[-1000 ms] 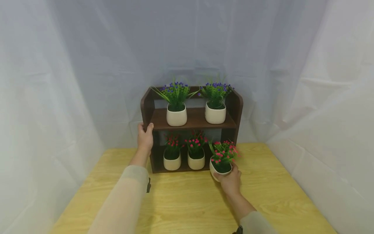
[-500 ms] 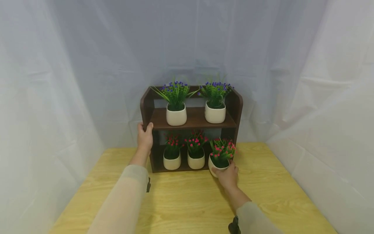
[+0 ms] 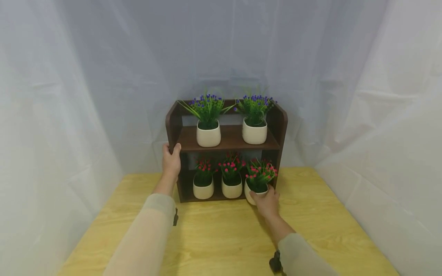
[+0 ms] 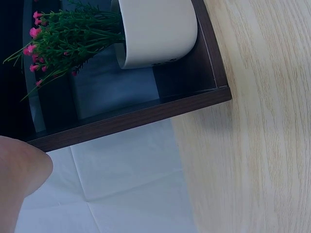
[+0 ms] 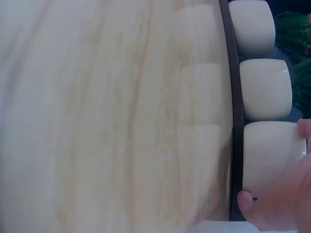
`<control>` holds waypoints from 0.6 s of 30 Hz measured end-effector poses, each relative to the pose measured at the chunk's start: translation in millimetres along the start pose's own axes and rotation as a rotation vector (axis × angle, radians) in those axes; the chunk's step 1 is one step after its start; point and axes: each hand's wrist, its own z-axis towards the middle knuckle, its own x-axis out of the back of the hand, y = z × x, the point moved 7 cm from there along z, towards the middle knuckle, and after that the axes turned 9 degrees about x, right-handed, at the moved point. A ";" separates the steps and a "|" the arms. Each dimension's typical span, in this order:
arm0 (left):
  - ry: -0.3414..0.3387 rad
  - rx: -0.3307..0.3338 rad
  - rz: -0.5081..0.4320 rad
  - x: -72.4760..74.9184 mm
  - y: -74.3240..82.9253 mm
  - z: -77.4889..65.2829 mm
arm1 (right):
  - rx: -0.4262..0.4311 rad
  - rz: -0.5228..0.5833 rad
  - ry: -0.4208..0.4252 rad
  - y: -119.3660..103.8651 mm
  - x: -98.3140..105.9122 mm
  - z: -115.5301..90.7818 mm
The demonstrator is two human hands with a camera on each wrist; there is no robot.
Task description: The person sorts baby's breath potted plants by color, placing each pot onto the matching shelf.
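A dark brown two-tier wooden shelf (image 3: 230,144) stands on the table. My left hand (image 3: 171,163) grips its left side panel at mid height, with the thumb at the front edge. At the right end of the lower tier, my right hand (image 3: 268,204) holds a white pot of pink flowers (image 3: 249,194) between thumb and fingers. In the right wrist view this held pot (image 5: 272,156) sits just behind the shelf's front edge, beside a second white pot (image 5: 265,90). Two more pots of pink flowers, left (image 3: 203,191) and middle (image 3: 231,191), occupy the lower tier.
On the upper tier are two white pots with purple flowers, left (image 3: 208,137) and right (image 3: 254,134). Pale sheeting (image 3: 224,46) hangs behind and on both sides of the wooden table (image 3: 214,237).
My right hand has moved the pot forward and slightly left, from in front of the shelf onto the lower tier's right end. The left hand has kept its grip.
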 end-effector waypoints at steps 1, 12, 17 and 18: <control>0.000 -0.001 -0.001 -0.1 0.5 -0.3 | 0.005 -0.005 0.001 -1.1 0.3 0.5; 0.000 0.000 -0.015 -0.7 0.5 -2.0 | -0.013 0.044 0.029 0.1 -2.0 16.7; 0.005 -0.006 -0.011 0.0 1.6 -1.4 | 0.011 0.045 0.046 -4.3 -4.8 20.7; 0.005 -0.005 -0.010 0.1 1.8 -1.4 | 0.013 0.037 0.049 -4.9 -5.2 21.3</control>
